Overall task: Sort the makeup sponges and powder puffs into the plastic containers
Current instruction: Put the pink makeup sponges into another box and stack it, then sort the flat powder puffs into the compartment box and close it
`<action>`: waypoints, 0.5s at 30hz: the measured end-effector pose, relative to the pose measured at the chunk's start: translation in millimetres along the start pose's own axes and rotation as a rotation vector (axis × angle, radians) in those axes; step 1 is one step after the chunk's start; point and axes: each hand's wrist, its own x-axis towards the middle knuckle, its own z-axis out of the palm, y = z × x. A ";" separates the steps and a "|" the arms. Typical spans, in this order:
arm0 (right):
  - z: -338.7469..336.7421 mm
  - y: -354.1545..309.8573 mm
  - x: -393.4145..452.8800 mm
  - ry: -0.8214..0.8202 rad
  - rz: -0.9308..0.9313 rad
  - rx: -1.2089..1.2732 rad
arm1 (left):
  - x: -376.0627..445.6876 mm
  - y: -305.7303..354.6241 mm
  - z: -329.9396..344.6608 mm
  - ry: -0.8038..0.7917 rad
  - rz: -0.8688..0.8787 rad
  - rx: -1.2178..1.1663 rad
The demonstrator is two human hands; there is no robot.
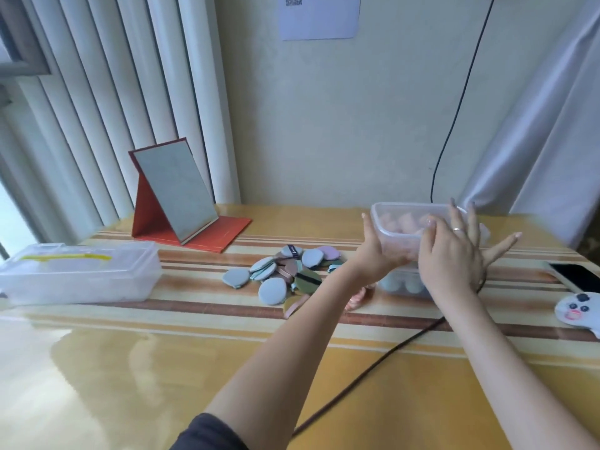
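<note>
At the far left of the counter [194, 368] lies a long clear lidded box [78, 276] with a yellow strip on top, its long axis running left to right, well apart from both hands; behind it and further in stands a red folding mirror [177, 198]. Toward the middle sits the loose pile of powder puffs [285, 274], flat teardrop pads in blue, grey, pink and olive, heaped and overlapping, just left of the left forearm; a few pinkish pieces lie half hidden under that arm.

The left hand [373, 251] has its grip clamped on the left end wall of a clear container of pink sponges [409, 227], lifted above the counter; the right hand [454, 254] lies flat against the container's near right side, fingers spread and straight, steadying rather than clutching. The container's long axis runs left to right, between the two hands. Directly below it sits a second container of blue sponges [402, 285], partly hidden by the right wrist.

So the unsorted pile lies down and to the left of the held container, nearer the left hand; a likely next reach would fall to that side once the container is set down. At far right lie a phone [578, 276] and a white cartoon-face pad [581, 310].
</note>
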 end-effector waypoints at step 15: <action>38.6 -273.0 -122.3 -0.546 -0.663 0.619 | -209.2 -68.1 -263.1 1.464 -0.012 0.707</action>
